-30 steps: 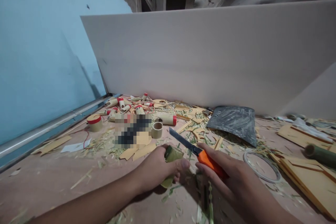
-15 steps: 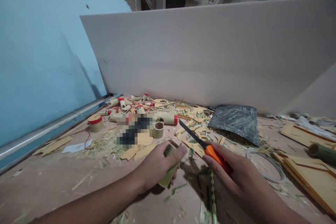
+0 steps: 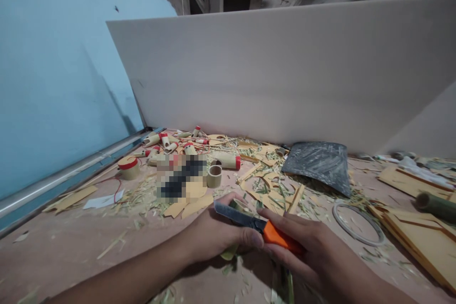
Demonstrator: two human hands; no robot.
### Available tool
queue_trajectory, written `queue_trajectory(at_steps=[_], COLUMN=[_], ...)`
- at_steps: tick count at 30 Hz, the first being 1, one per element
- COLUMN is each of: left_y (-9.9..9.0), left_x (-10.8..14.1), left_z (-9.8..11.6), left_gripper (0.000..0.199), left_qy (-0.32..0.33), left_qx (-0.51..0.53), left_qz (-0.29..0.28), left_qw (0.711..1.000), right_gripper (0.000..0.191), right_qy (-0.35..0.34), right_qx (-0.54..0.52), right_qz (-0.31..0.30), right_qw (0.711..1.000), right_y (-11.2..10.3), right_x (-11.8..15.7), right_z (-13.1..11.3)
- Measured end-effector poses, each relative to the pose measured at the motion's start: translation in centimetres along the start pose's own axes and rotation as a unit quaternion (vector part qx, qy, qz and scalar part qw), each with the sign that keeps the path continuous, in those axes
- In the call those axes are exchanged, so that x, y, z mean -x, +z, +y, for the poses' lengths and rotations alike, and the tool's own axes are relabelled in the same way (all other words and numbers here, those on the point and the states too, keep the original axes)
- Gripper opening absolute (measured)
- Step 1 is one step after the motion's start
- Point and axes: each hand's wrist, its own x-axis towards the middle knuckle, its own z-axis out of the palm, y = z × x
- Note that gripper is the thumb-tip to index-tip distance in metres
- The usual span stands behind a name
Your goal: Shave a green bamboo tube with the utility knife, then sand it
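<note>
Here's the left hand point(image 3: 210, 230), low in the centre of the frame, fingers curled round a short green bamboo piece point(image 3: 229, 252), thumb up close to the knife point(image 3: 280, 237). The right hand point(image 3: 324, 247), lower right of centre, has its fingers closed on the orange handle, blade angled across the bamboo; whether it's biting, can't tell. Shavings point(image 3: 142, 190) lie all around, so plenty of cutting looks done. Red-ended tubes point(image 3: 226, 161) sit upper left and centre, seemingly finished; this piece, green-skinned and mostly hidden, looks unfinished.
</note>
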Motion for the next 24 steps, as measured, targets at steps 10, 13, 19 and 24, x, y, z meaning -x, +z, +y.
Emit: queue_trajectory(at_steps=[10,13,19,24], left_y=[1.0,0.8,0.6,0.7], left_x=[0.2,0.1,0.2,0.9], left_z=[0.1,-0.1,0.1,0.8], left_gripper=[0.052,0.057,0.069,0.049], left_qy=[-0.009,-0.003,-0.002,0.029], left_qx=[-0.085,-0.087,-0.112,-0.129], left_qz=[0.041,0.027,0.027,0.02], left_qw=[0.996,0.996,0.993,0.991], right_gripper=[0.048,0.05,0.045,0.039], right_qy=[0.067,0.067,0.067,0.097], right_qx=[0.064,0.064,0.057,-0.029], right_qz=[0.087,0.087,0.086,0.118], right_qw=[0.992,0.992,0.992,0.988], right_y=[1.3,0.8,0.1,0.0], right_x=[0.3,0.0,0.0,-0.3], right_z=[1.0,0.9,0.9,1.3])
